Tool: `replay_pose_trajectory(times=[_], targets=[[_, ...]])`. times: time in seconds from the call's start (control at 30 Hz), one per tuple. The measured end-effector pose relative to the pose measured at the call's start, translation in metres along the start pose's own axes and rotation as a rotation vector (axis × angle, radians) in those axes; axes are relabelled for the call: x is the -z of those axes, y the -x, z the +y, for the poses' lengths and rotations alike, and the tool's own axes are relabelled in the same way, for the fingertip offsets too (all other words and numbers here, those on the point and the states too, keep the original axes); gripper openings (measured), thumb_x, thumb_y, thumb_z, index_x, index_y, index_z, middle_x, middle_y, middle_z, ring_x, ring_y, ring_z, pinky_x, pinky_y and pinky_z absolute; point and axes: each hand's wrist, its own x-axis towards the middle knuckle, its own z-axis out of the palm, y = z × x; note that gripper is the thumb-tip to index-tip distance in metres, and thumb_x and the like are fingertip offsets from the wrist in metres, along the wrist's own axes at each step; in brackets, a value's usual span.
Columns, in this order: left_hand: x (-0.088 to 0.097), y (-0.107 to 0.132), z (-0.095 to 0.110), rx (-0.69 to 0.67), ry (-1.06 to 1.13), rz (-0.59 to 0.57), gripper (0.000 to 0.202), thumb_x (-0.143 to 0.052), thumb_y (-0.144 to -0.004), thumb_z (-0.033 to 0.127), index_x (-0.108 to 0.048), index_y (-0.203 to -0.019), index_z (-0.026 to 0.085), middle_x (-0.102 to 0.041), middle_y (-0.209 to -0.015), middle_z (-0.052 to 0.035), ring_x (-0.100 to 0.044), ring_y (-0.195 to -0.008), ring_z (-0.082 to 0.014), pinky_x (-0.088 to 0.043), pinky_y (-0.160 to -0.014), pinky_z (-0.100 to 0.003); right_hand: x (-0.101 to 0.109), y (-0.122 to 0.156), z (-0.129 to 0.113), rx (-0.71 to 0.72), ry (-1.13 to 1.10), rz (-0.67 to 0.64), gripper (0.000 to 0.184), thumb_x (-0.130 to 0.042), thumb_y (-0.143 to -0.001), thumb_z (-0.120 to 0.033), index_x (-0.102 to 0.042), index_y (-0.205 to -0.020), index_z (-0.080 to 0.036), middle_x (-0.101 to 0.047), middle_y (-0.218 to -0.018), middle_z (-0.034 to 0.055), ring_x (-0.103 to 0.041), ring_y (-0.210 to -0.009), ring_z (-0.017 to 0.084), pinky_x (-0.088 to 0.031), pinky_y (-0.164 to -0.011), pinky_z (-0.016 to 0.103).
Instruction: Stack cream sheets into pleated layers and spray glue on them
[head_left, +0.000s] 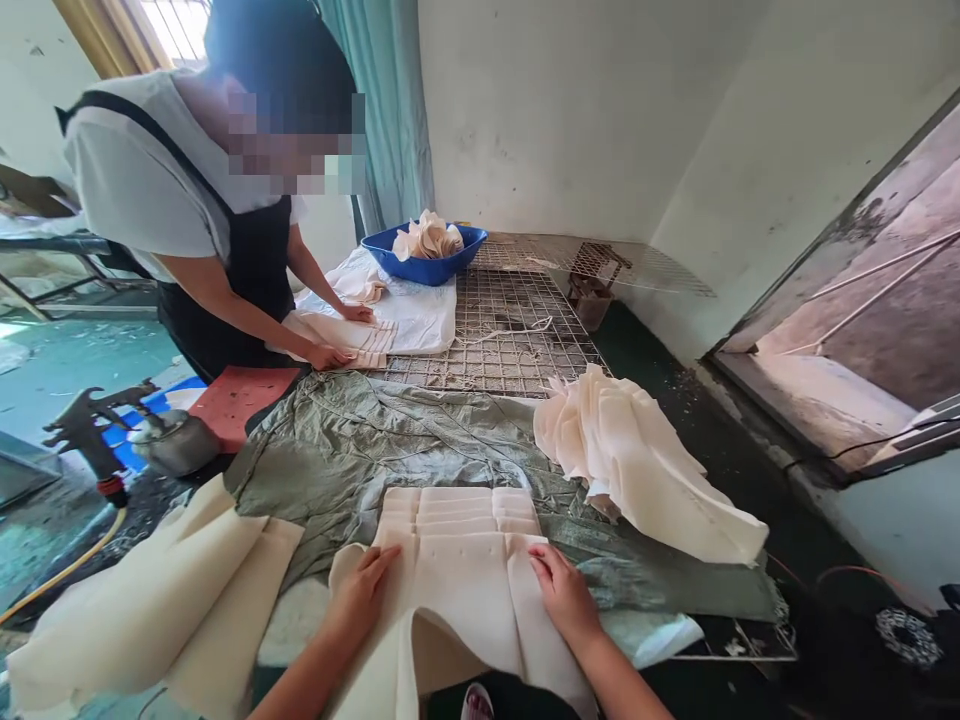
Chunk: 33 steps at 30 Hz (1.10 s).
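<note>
In front of me on the table, cream sheets point(457, 575) lie in a stepped stack, their far edges overlapping in several rows. They look like soft fabric or thin foam. The near part of the top sheet bends up and droops over the table's front edge. My left hand point(366, 592) is closed at the sheets' left edge, its fingertips on the top. At the right edge my right hand point(564, 597) pinches the material, thumb and fingers together. The undersides of both grips are hidden. A crumpled grey-green cloth point(322, 440) lies beneath the sheets.
More cream pieces are heaped at right point(637, 460) and left point(165, 590). A spray gun point(94, 430) with a metal cup stands at left, near a red sheet point(244, 400). Across the wire mesh point(510, 320), a co-worker point(225, 220) handles similar sheets beside a blue basin point(424, 268).
</note>
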Motion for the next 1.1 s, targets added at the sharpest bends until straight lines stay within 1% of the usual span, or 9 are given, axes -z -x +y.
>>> replay_pose_trajectory(times=[0.3,0.47,0.63,0.73,0.83,0.87,0.93,1.0,1.1], targets=[[0.005,0.003,-0.005,-0.051,0.035,0.089,0.038,-0.034,-0.086,0.026,-0.07,-0.097,0.02,-0.067,-0.101,-0.0106,-0.062,-0.094,-0.0217,-0.05,-0.084,-0.035,-0.004,-0.005,0.005,-0.037,0.059,-0.008,0.026,-0.039,-0.084,-0.03,-0.062,-0.091,-0.022,-0.069,-0.093,0.007,-0.064,-0.087,0.022,-0.05,-0.075,0.032],[0.013,0.001,-0.003,-0.066,-0.02,0.046,0.038,-0.035,-0.084,0.024,-0.071,-0.096,0.021,-0.067,-0.099,-0.0099,-0.063,-0.092,-0.023,-0.052,-0.081,-0.035,-0.008,-0.002,0.004,-0.032,0.215,-0.039,0.026,-0.038,-0.087,-0.026,-0.062,-0.096,-0.023,-0.067,-0.095,0.0062,-0.063,-0.084,0.021,-0.049,-0.071,0.03],[0.024,0.003,0.033,-0.048,-0.403,-0.088,0.039,-0.037,-0.083,0.012,-0.067,-0.104,0.023,-0.059,-0.121,-0.0105,-0.058,-0.103,-0.0267,-0.046,-0.089,-0.042,-0.011,0.001,-0.008,0.089,0.521,0.076,0.023,-0.046,-0.085,-0.02,-0.066,-0.096,-0.024,-0.06,-0.109,0.0106,-0.059,-0.091,0.024,-0.046,-0.081,0.037],[0.03,0.0,0.057,-0.089,-0.519,-0.191,0.035,-0.04,-0.082,0.012,-0.067,-0.102,0.019,-0.059,-0.121,-0.0129,-0.054,-0.109,-0.0292,-0.041,-0.094,-0.046,-0.009,-0.001,-0.023,0.151,0.523,-0.054,0.031,-0.041,-0.084,-0.01,-0.066,-0.096,-0.024,-0.063,-0.097,0.0086,-0.059,-0.088,0.022,-0.046,-0.08,0.034],[0.043,-0.005,0.068,-0.114,-0.523,-0.358,0.033,-0.05,-0.082,0.033,-0.066,-0.105,0.016,-0.063,-0.112,-0.0157,-0.057,-0.104,-0.0299,-0.043,-0.091,-0.044,-0.007,-0.001,-0.044,0.025,0.505,-0.233,0.028,-0.044,-0.085,-0.021,-0.064,-0.104,-0.018,-0.064,-0.098,0.012,-0.061,-0.09,0.025,-0.047,-0.08,0.036],[0.049,-0.006,0.069,-0.125,-0.503,-0.421,0.043,-0.056,-0.077,0.042,-0.063,-0.11,0.016,-0.062,-0.114,-0.0158,-0.057,-0.105,-0.0304,-0.042,-0.092,-0.044,-0.008,0.001,-0.052,-0.036,0.515,-0.289,0.034,-0.051,-0.082,-0.031,-0.061,-0.112,-0.016,-0.063,-0.106,0.0156,-0.06,-0.095,0.028,-0.046,-0.082,0.039],[0.06,-0.005,0.066,-0.149,-0.452,-0.586,0.075,-0.065,-0.063,0.054,-0.051,-0.125,0.016,-0.053,-0.128,-0.0175,-0.05,-0.117,-0.0327,-0.04,-0.096,-0.044,-0.013,0.008,-0.067,-0.149,0.556,-0.393,0.072,-0.066,-0.067,-0.049,-0.05,-0.128,-0.012,-0.052,-0.125,0.0242,-0.053,-0.11,0.037,-0.043,-0.088,0.046],[0.064,0.0,0.061,-0.167,-0.413,-0.722,0.104,-0.071,-0.05,0.06,-0.035,-0.136,0.016,-0.035,-0.142,-0.0216,-0.036,-0.129,-0.036,-0.035,-0.1,-0.048,-0.021,0.017,-0.078,-0.226,0.608,-0.462,0.108,-0.077,-0.049,-0.055,-0.035,-0.138,-0.01,-0.036,-0.137,0.0306,-0.039,-0.123,0.044,-0.037,-0.093,0.052],[0.048,0.016,0.052,-0.192,-0.461,-0.75,0.129,-0.074,-0.037,0.063,-0.019,-0.142,0.013,-0.013,-0.147,-0.0262,-0.014,-0.135,-0.041,-0.022,-0.105,-0.057,-0.036,0.031,-0.088,-0.266,0.696,-0.466,0.125,-0.081,-0.038,-0.053,-0.027,-0.141,-0.009,-0.021,-0.142,0.0336,-0.025,-0.129,0.048,-0.03,-0.096,0.057]])
